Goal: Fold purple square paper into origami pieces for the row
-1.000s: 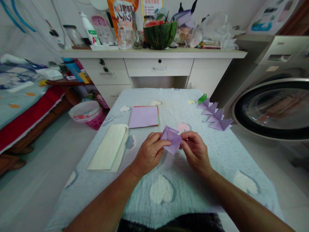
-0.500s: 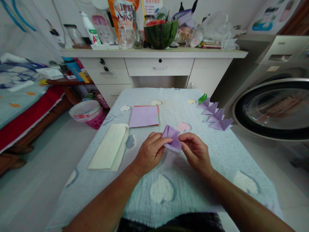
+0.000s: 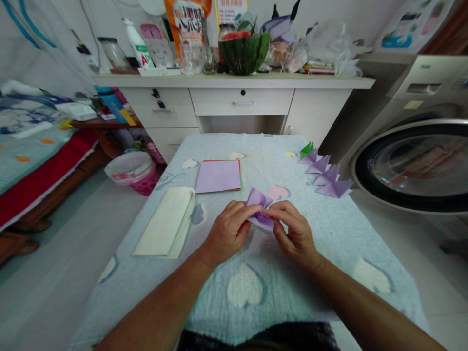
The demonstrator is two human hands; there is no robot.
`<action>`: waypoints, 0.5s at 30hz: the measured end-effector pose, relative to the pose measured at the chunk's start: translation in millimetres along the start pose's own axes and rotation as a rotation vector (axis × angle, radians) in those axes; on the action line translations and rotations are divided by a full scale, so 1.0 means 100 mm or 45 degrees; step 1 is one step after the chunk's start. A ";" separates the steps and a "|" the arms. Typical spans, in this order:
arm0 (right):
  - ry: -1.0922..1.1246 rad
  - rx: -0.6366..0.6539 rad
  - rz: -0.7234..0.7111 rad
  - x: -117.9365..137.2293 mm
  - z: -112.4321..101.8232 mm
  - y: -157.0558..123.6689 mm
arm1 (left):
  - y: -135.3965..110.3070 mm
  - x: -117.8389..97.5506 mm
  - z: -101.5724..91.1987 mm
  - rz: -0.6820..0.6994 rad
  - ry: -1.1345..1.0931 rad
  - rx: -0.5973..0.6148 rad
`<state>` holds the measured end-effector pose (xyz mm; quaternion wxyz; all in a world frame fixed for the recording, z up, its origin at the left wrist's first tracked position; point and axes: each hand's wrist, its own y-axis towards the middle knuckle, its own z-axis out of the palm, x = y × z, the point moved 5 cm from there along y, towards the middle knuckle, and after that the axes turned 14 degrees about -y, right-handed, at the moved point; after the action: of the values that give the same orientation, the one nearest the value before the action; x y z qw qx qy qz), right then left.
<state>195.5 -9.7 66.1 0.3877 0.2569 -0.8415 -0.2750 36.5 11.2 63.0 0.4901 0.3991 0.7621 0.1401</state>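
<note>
A partly folded sheet of purple origami paper [image 3: 259, 199] is held up over the middle of the table. My left hand [image 3: 228, 229] pinches its left side, thumb lying across the front. On the right edge, my right hand [image 3: 292, 231] grips a flap between thumb and fingers, bending it inward. The paper's back and some creases are hidden. Beyond it lies a stack of square paper [image 3: 219, 176], purple on top with red and green edges showing. Along the table's right edge sit several folded purple pieces [image 3: 334, 185] in a row, with a green one [image 3: 307, 148] at the far end.
A pale folded paper or cloth [image 3: 164, 224] lies left of my hands on the heart-patterned tablecloth [image 3: 278, 297]. Behind the table stands a white cabinet [image 3: 241, 101] bearing a cut watermelon [image 3: 243, 56]. A washing machine [image 3: 420, 161] is at right, a lined bin [image 3: 131, 170] at left.
My right hand has moved slightly left, over the paper. The right flap is now bent inward toward the centre, opening a pocket. My left hand has hardly moved.
</note>
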 end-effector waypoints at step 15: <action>-0.074 0.068 -0.068 0.02 0.05 -0.02 | -0.03 0.03 0.00 -0.031 -0.074 -0.033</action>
<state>191.0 -10.5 63.3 0.3487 0.2815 -0.8522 -0.2701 34.9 11.7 59.4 0.5189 0.3872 0.7506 0.1323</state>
